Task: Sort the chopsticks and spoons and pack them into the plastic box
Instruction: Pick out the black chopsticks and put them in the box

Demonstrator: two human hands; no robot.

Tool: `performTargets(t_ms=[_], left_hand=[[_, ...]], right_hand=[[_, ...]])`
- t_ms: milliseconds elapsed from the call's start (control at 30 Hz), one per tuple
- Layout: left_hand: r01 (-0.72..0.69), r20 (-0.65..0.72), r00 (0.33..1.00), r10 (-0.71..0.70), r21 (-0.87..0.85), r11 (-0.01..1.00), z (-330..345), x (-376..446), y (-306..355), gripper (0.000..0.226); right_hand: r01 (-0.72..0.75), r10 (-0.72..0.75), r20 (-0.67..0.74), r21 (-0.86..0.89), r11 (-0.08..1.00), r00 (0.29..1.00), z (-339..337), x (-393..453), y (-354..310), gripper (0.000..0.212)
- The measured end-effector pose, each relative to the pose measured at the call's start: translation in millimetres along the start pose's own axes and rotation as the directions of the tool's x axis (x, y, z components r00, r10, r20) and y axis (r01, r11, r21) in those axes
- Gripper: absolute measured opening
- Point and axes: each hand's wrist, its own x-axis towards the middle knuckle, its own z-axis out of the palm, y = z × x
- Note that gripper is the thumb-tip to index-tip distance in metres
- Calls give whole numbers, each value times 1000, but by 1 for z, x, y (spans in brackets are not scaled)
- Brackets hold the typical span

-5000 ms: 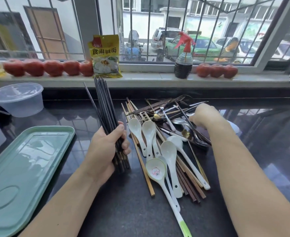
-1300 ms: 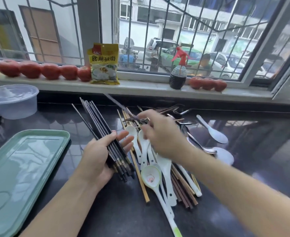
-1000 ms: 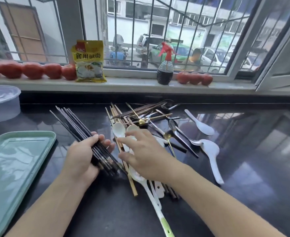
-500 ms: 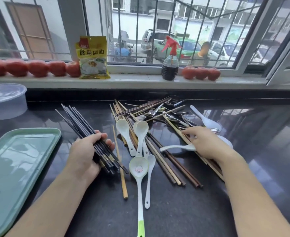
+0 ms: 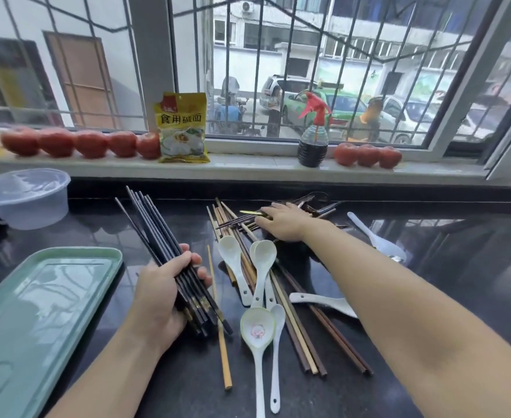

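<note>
My left hand (image 5: 163, 294) grips a bundle of black chopsticks (image 5: 154, 230) that points up and to the left over the dark counter. My right hand (image 5: 284, 221) lies on the far end of the mixed pile, fingers on dark and wooden chopsticks (image 5: 233, 220); what the fingers hold cannot be made out. Several white ceramic spoons (image 5: 261, 267) lie in the middle among brown wooden chopsticks (image 5: 305, 336). One white spoon (image 5: 323, 303) lies crosswise under my right forearm. A clear plastic box (image 5: 25, 197) stands at the far left.
A pale green tray (image 5: 37, 312) lies at the near left. More white spoons (image 5: 375, 236) lie at the far right of the pile. The window sill behind carries tomatoes (image 5: 76, 143), a yellow packet (image 5: 182, 128) and a dark spray bottle (image 5: 313, 137).
My right hand has left the white spoon at the right and moved back and left onto the far chopsticks. The left hand keeps its hold on the black bundle.
</note>
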Motion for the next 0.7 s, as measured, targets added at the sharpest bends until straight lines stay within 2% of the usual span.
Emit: performTargets(t_ms=[67,233,400,500,600,700], left_hand=[[11,13,1000,-11,-3,1000,1,1,-1,9],[24,18,1000,-23,-44,999,-1,5,-1,9],[24,42,999,-23,-26,999,-2,6,-4,11],[19,49,999,-20,5,1000,-2,7,-5,10],[16,60,998,-17,30,999,-1,7,-6,10],[10,68,998,-13,48,999,-2,4,-5,11]], right_hand=[[23,-23,11,12,1000,1000,2,-2,13,79],[108,-102,69,-81,991,992,-6,-26,52,69],[124,-120,101,-42,991,988,-14,-46,79,60],[147,-145,59,-31,989,988,-17,-57,79,56],[174,-173,-15,58,983,985,-18,-59,64,53],[153,-153,27,16,988,988,-14,-58,52,60]])
